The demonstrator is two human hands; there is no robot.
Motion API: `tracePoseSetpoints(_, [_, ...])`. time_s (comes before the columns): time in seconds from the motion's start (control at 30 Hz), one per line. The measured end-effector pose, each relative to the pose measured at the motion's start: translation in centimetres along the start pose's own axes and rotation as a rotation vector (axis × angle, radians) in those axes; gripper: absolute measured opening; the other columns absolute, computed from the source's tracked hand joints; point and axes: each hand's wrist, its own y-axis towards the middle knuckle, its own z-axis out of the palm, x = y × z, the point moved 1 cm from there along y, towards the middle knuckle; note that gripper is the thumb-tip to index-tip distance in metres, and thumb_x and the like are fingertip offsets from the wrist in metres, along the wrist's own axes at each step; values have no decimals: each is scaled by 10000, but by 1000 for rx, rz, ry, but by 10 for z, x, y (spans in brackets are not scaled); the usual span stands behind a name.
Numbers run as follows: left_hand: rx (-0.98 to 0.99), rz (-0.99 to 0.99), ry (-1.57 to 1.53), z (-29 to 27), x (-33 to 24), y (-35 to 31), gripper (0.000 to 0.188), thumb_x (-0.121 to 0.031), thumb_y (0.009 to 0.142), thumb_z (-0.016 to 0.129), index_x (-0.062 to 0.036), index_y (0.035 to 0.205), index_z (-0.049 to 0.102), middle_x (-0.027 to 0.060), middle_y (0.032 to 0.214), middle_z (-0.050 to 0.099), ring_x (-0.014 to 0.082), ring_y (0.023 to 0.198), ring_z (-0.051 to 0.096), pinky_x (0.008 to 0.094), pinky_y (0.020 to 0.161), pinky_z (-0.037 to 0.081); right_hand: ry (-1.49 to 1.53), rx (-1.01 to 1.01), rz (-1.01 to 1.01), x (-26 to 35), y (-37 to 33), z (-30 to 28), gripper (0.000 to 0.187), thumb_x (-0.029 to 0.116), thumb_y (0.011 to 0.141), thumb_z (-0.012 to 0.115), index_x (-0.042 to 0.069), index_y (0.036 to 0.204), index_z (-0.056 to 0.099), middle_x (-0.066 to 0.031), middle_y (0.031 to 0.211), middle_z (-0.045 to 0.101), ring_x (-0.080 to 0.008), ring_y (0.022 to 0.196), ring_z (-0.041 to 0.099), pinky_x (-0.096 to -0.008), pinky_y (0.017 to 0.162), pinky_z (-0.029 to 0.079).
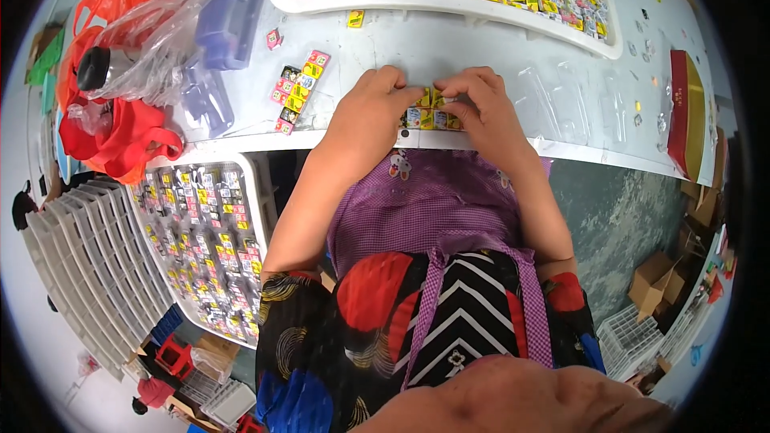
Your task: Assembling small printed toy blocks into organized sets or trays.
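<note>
At the table's near edge, my left hand (pixel 370 104) and my right hand (pixel 480 104) face each other around a small block of tiny boxes (pixel 431 118), mostly yellow with some white and blue. My left thumb and fingertips press the block's left end. On the right side, the thumb and curled fingers of my right hand grip its other end. Part of the block is hidden under my fingers. Left of my hands lies a slanted double row of pink, yellow and black tiny boxes (pixel 297 92).
Across the table, a white tray (pixel 449 4) holds many tiny boxes. One yellow box (pixel 355 18) and a pink box (pixel 273 38) lie loose. Clear plastic shells (pixel 565 100) are to the right, before a red and gold box (pixel 682 116). Bags (pixel 120 132) lie left, above another filled tray (pixel 255 216).
</note>
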Motion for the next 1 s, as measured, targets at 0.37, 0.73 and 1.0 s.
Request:
tracePoseSetpoints(0.37, [65, 50, 172, -2, -10, -6, 408, 33, 704, 588, -158, 1051, 686, 88, 1018, 558, 278, 912, 549, 356, 760, 484, -245, -118, -169, -5, -5, 2, 241, -23, 734, 651, 102, 931, 592, 34, 1047, 671, -246, 1074, 482, -365, 958, 365])
tracePoseSetpoints(0.73, [49, 93, 308, -3, -8, -8, 403, -38, 709, 597, -176, 1081, 665, 66, 964, 536, 240, 843, 541, 339, 713, 484, 302, -211, 139, -1, 7, -14, 166, -17, 812, 644, 26, 966, 598, -28, 952, 582, -117, 914, 547, -226, 845, 419])
tracePoseSetpoints(1.0, [104, 102, 302, -2, -6, -10, 388, -40, 719, 587, -187, 1071, 658, 78, 998, 531, 255, 869, 536, 346, 730, 482, 192, -159, 146, 11, 12, 8, 129, 43, 795, 669, 46, 922, 646, -35, 911, 572, -142, 889, 548, -263, 823, 431])
